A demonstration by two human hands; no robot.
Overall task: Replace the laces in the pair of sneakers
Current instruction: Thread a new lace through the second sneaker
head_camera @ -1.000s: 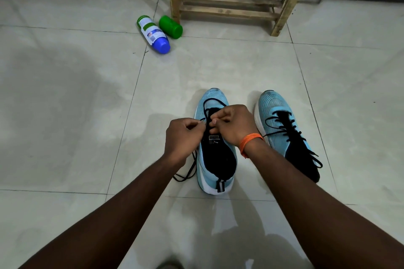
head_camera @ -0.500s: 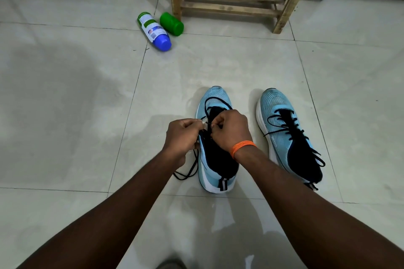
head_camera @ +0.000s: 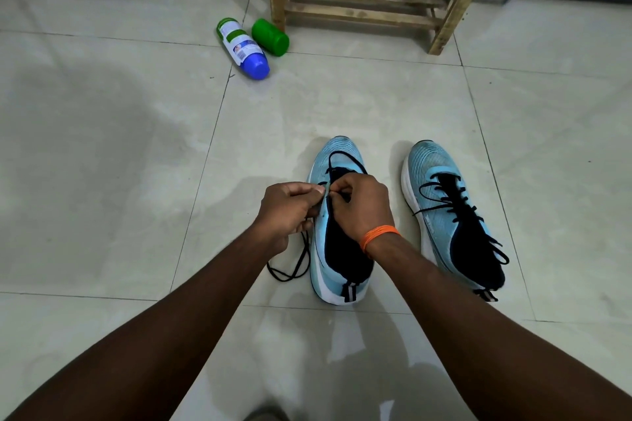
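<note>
Shifted leftward, left hand (head_camera: 287, 212) and right hand (head_camera: 362, 205) pinch the lace (head_camera: 297, 267) at the sneaker (head_camera: 337, 155) edge.

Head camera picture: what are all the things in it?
part-laced sneaker: one, light blue and black, floor middle
laced sneaker: one, light blue and black, right of it
black lace: one, black, trailing on floor beside part-laced sneaker
bottle: one, white, blue cap, lying near stool
green container: one, green, beside bottle
wooden stool: one, brown, by wall
wristband: one, orange, right wrist
left hand: one, pinching sneaker's edge
right hand: one, pinching lace
</note>
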